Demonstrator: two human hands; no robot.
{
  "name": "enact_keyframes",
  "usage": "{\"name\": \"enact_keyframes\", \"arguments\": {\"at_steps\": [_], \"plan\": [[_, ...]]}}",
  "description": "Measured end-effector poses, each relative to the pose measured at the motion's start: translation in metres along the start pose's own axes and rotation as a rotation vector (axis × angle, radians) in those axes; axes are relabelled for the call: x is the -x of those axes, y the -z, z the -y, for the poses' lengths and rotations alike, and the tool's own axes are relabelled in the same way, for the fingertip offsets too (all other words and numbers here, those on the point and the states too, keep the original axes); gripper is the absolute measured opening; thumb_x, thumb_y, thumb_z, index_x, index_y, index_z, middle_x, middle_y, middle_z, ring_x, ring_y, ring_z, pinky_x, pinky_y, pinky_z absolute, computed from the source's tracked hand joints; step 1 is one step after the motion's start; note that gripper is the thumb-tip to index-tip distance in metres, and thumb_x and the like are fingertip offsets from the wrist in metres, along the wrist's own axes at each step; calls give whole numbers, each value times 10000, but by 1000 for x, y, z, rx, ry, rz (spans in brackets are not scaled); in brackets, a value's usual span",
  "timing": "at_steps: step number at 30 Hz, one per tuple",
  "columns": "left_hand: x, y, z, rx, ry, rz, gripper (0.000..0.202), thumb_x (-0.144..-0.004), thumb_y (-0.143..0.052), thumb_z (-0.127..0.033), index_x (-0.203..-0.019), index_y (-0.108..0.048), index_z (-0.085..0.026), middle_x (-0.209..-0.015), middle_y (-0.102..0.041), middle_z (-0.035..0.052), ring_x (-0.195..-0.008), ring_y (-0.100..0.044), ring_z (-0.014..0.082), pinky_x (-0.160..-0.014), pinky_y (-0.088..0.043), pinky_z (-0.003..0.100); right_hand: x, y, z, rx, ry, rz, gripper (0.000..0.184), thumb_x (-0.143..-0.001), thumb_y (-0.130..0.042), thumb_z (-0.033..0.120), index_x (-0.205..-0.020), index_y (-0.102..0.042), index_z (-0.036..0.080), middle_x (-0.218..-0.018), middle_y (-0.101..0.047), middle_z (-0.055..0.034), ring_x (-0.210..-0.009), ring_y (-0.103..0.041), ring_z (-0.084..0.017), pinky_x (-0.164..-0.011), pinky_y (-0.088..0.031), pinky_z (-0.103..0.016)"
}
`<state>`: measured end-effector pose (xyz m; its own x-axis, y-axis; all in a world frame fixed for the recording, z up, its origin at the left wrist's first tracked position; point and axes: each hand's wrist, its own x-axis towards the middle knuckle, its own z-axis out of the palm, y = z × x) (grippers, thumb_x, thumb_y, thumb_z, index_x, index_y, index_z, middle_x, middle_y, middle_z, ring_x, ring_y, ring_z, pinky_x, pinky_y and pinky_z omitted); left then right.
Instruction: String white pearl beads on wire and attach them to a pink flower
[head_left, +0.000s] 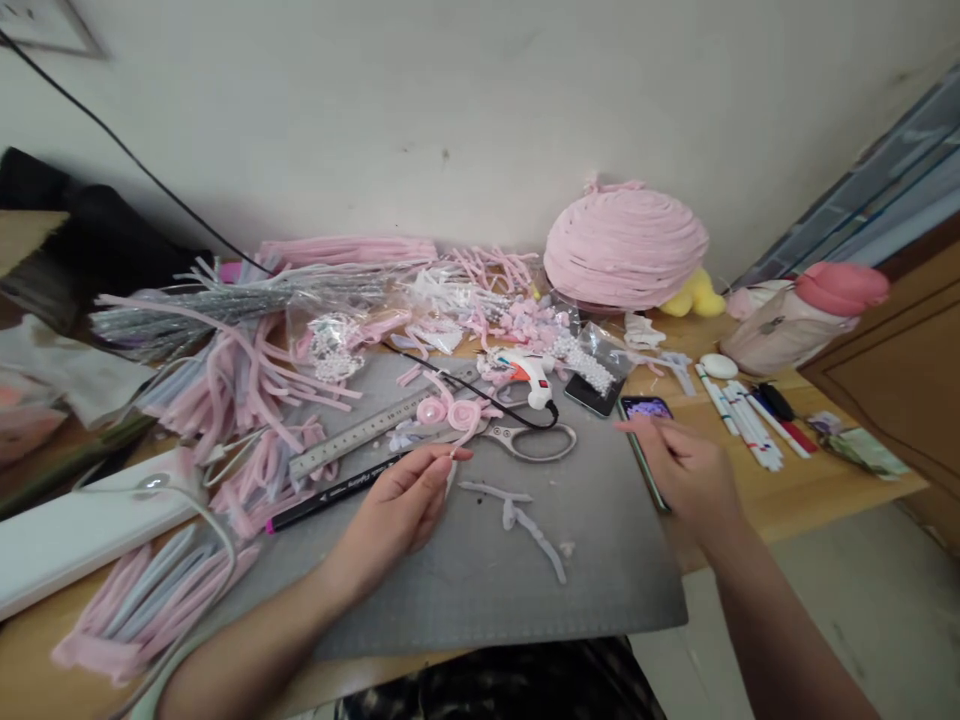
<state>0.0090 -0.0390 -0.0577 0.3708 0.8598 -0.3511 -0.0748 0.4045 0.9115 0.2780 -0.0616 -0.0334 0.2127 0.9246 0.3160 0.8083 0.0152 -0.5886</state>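
Observation:
My left hand (411, 492) is over the grey cutting mat (600, 580), thumb and forefinger pinched on something small and pale that I cannot make out. Just beyond the fingertips are pink fuzzy stems curled into spirals (463, 414), one with a pearl bead in its middle. My right hand (686, 475) hovers at the phone (646, 408), a finger stretched out over its lit screen and the others partly curled. Grey scissors (551, 445), a steel ruler (352, 440) and a black marker (322, 502) lie past my left hand. Bent grey-lilac stems (536, 530) rest on the mat between my hands.
A white glue gun (534, 385) with a black cord lies behind the scissors. Bundles of pink stems (240, 385) and bags of beads (334, 345) crowd the back left. At the right are a pink ribbed dome (626, 245), several markers (754, 425) and a pink-lidded bottle (787, 330).

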Motion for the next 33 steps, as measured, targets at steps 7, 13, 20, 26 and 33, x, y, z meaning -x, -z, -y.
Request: {"name": "enact_keyframes", "arguments": {"at_steps": [7, 13, 20, 26, 33], "plan": [[-1, 0, 2, 14, -4, -29, 459, -783, -523, -457, -1156, -486, -191, -440, -231, -119, -353, -166, 32, -333, -146, 140, -8, 23, -62, 458, -208, 53, 446, -845, -392, 402, -669, -716, 151, -623, -678, -86, -593, -592, -186, -503, -323, -252], [-1, 0, 0, 33, 38, -61, 490, -767, -545, -456, -1169, -486, -182, -468, -212, -119, -368, -154, 30, -334, -143, 139, -8, 24, -69, 431, -222, 73, 462, -835, -379, 411, -616, -691, 150, -593, -660, -76, -542, -551, -163, -483, -301, -245], [0, -1, -1, 14, 37, -54, 456, -772, -536, -452, -1137, -495, -182, -464, -234, -116, -360, -167, 33, -331, -148, 142, -4, 33, -79, 405, -231, -19, 487, -813, -398, 420, -438, -547, 148, -469, -543, -35, -480, -487, -128, -462, -269, -239], [0, -2, -3, 8, 35, -60, 433, -768, -540, -450, -1102, -501, -176, -462, -240, -116, -360, -177, 33, -334, -153, 140, -4, 33, -81, 429, -241, 6, 481, -812, -387, 421, -441, -536, 153, -424, -456, -10, -467, -455, -127, -458, -254, -243], [1, -3, -2, 23, 42, -83, 422, -760, -553, -448, -1073, -507, -169, -473, -229, -115, -372, -170, 34, -335, -156, 139, -3, 34, -80, 397, -235, -1, 486, -806, -393, 433, -467, -589, 146, -418, -461, -12, -456, -444, -133, -443, -257, -244]]}}
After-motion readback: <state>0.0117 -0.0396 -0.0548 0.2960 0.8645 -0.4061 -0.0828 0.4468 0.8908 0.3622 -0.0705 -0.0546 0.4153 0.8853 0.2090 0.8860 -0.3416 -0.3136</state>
